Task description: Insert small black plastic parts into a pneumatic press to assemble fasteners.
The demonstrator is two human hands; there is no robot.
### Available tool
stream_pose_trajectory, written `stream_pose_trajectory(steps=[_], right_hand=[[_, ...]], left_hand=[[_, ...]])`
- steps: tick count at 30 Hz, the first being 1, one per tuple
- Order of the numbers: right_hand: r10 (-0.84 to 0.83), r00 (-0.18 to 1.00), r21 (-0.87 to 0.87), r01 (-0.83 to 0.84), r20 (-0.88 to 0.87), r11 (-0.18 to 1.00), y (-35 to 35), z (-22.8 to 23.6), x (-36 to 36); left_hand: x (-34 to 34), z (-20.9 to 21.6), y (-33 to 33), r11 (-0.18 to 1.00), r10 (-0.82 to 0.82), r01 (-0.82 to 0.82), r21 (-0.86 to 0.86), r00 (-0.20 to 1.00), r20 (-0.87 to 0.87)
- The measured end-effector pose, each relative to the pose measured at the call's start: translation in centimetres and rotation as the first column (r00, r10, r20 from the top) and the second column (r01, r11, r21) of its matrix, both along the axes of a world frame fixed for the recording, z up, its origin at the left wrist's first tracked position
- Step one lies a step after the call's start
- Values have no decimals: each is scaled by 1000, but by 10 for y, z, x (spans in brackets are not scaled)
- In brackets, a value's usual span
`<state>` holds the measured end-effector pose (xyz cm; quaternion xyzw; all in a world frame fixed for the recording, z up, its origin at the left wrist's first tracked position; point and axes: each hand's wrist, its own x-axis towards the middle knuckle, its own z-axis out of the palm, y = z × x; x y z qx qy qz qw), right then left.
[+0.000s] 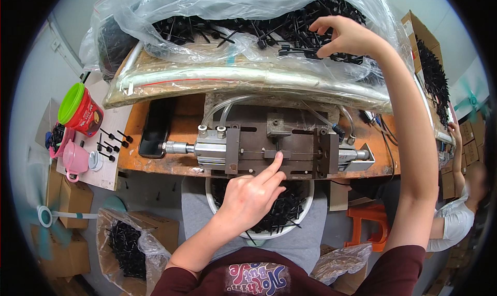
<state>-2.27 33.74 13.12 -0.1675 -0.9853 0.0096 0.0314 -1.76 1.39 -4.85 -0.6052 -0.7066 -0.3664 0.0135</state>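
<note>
At the centre of the frame I am resting the left hand [252, 200] with its index fingertip [279, 156] touching the small block [267, 154] at the front of the dark metal fixture [278, 125]; the other fingers are bending in, and I cannot tell whether that grip is holding anything. At the upper right I am hovering the right hand [353, 37], its grip standing open, thumb and fingers curving apart, just beside a black part [296, 50] that is lying at the edge of the black pile [336, 8] in the clear plastic bag [222, 6]. The fixture is sitting on the orange surface [130, 153] in mid-frame, below the bag. Under its front edge, a white bucket [209, 200] is holding more black parts [282, 208], partly hidden behind my left hand
</note>
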Motion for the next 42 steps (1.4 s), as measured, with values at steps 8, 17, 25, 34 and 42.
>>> stream_pose_trajectory(steps=[8, 17, 25, 34, 42], right_hand=[[35, 985, 89, -20, -168, 996, -6, -53, -23], [152, 986, 46, -150, -62, 988, -39, -33, -31], [4, 984, -87, -20, -176, 996, -26, -21, -15], [-128, 942, -378, 1, -312, 926, -18, -7, 9], [113, 974, -778, -224, -195, 588, -123, -37, 73]], left_hand=[[29, -9, -42, 949, -277, 305, -82, 928, 250], [31, -57, -62, 957, -180, 252, -142, 903, 391], [35, -72, -55, 979, -109, 157, -130, 943, 315], [27, -27, -48, 977, -211, 191, 89, 885, 416], [-11, 35, -19, 882, -374, -119, 456, 411, 831]])
